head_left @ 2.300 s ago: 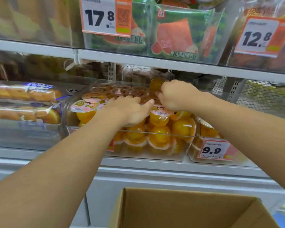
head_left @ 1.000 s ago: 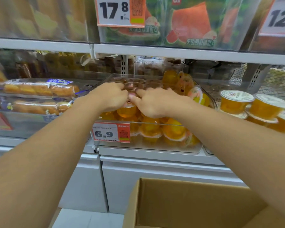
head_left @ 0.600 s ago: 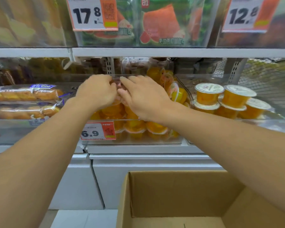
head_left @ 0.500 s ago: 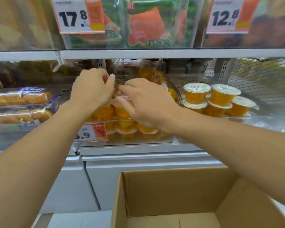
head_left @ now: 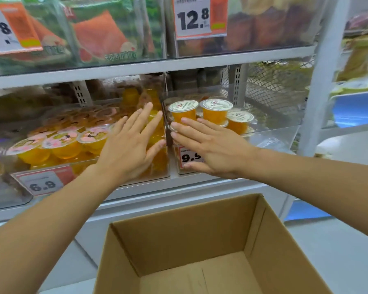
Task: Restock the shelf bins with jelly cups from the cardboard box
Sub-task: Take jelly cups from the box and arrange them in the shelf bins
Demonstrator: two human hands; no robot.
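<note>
I see the left bin [head_left: 89, 166] heaped with cups [head_left: 61, 143] to its rim, leaving only a gap under the upper shelf [head_left: 179, 65]. The right bin [head_left: 272, 134] has bare floor toward its right front corner. My box [head_left: 200, 230] stands open from above.

Orange jelly cups [head_left: 62, 145] fill clear bins [head_left: 270, 134] (lids up); cardboard box [head_left: 200, 240] open.

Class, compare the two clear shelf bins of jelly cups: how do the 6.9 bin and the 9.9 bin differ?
The 6.9 bin is piled full; the 9.9 bin holds few cups. The 6.9 bin's cups have pink lids; the 9.9 bin's have white lids and stand upright. Both are clear and hold orange jelly.
</note>
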